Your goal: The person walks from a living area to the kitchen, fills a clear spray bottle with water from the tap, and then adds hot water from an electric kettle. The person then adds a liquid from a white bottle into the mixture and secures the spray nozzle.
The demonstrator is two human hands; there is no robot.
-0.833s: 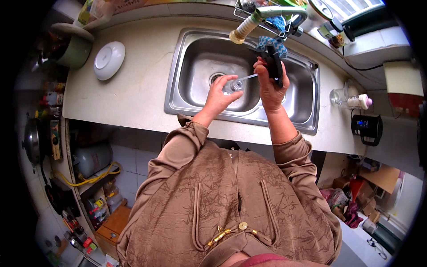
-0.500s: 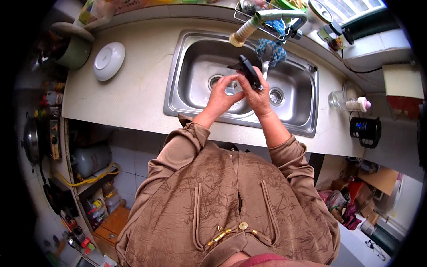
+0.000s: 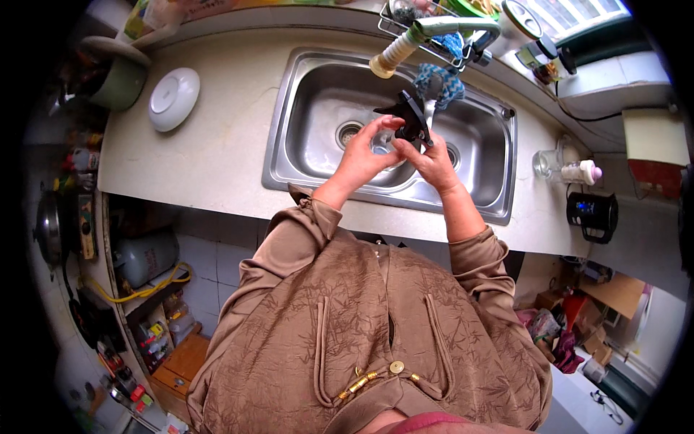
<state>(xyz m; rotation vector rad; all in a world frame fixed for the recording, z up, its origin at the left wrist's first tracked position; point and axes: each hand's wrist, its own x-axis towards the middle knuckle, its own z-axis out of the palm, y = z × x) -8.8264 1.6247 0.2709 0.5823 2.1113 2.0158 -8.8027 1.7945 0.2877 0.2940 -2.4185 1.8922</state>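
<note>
Over the steel double sink my two hands meet at a small black object with several prongs. My right hand grips it from below. My left hand touches its left side with the fingertips, and a small clear piece shows between the two hands. A blue-grey scrubbing cloth hangs just behind the black object, under the bent tap.
An upturned white bowl lies on the pale counter at the left, a green pot behind it. A glass jar, a white bottle and a black kettle stand at the right. A wire rack sits behind the tap.
My right hand has come down and left from near the tap with the black object. My left hand has closed in on it; the cloth now hangs apart behind it.
</note>
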